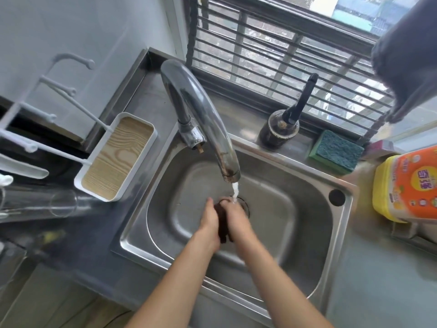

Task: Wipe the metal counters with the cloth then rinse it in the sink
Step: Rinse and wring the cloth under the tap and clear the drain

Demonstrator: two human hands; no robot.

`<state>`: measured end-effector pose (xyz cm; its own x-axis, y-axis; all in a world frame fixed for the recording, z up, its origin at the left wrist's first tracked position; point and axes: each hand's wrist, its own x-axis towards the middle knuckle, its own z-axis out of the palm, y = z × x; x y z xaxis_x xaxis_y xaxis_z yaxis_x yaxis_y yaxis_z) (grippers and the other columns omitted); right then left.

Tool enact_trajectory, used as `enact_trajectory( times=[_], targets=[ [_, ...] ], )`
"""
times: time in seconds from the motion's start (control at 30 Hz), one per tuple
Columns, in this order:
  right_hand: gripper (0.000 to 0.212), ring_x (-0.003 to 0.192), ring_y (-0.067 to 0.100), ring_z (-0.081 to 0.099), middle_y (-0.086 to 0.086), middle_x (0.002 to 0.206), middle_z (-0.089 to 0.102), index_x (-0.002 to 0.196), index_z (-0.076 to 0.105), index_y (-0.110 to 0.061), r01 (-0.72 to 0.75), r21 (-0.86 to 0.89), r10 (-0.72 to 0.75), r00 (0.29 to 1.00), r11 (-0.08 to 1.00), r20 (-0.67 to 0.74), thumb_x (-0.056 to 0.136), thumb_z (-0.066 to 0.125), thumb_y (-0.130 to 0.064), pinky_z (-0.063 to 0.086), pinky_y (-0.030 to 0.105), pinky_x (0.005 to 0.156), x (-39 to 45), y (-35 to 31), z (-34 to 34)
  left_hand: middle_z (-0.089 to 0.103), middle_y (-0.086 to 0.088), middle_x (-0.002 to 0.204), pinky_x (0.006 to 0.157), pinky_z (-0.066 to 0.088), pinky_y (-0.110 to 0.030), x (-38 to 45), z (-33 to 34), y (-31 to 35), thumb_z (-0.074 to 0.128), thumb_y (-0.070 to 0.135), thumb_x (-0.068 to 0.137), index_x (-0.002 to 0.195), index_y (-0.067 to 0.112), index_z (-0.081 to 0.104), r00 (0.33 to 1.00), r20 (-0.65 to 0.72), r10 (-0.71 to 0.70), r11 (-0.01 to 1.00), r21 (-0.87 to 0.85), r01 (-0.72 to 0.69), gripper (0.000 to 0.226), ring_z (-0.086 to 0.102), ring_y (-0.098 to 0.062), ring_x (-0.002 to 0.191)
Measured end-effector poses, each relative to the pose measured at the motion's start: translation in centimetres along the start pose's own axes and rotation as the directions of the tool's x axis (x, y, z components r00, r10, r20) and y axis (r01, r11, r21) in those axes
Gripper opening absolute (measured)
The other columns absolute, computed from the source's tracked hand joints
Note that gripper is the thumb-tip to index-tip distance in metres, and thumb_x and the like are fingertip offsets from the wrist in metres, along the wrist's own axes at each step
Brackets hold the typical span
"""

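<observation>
A dark brown cloth (223, 224) is squeezed between both my hands over the drain of the steel sink (272, 216). My left hand (209, 221) grips its left side and my right hand (236, 215) grips its right side. Water (235, 191) runs from the curved metal tap (205, 119) onto my right hand and the top of the cloth. Most of the cloth is hidden between my palms.
A white rack with a wood-pattern tray (117, 156) stands left of the sink. Behind it are a dark bottle (281, 129), a green sponge (335, 151) and a yellow-orange detergent container (406, 185). A grey cloth (406, 58) hangs top right by the barred window.
</observation>
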<state>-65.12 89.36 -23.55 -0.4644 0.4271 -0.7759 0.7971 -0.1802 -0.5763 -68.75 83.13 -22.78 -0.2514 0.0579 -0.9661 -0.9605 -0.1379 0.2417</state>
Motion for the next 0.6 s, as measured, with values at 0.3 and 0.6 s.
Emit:
enact_trajectory(
  times=[0.3,0.6],
  targets=[
    [0.036,0.076,0.032,0.069,0.017,0.09,0.074,0.088,0.073,-0.008,-0.347,0.274,0.364,0.931,0.897,-0.012,0.092,0.052,-0.036,0.058,0.033,0.064,3.8,-0.8,-1.9,0.063,-0.004,0.058,0.046,0.034,-0.019,-1.4,0.9,-0.6,0.062,0.042,0.085,0.067,0.016,0.066,0.997,0.059,0.045,0.967,0.25,-0.058,0.032,0.056,-0.02,0.044],
    [0.034,0.104,0.036,0.061,0.018,0.105,0.069,0.099,0.067,-0.008,0.207,-0.163,-0.248,0.925,0.965,-0.287,0.103,0.046,-0.035,0.042,0.04,0.087,-0.7,2.3,1.2,0.071,-0.01,0.08,0.064,0.05,-0.03,-0.9,0.7,-1.8,0.046,0.04,0.099,0.075,0.013,0.071,0.999,0.033,0.003,0.992,0.123,-0.007,0.043,0.064,-0.023,0.076]
  ],
)
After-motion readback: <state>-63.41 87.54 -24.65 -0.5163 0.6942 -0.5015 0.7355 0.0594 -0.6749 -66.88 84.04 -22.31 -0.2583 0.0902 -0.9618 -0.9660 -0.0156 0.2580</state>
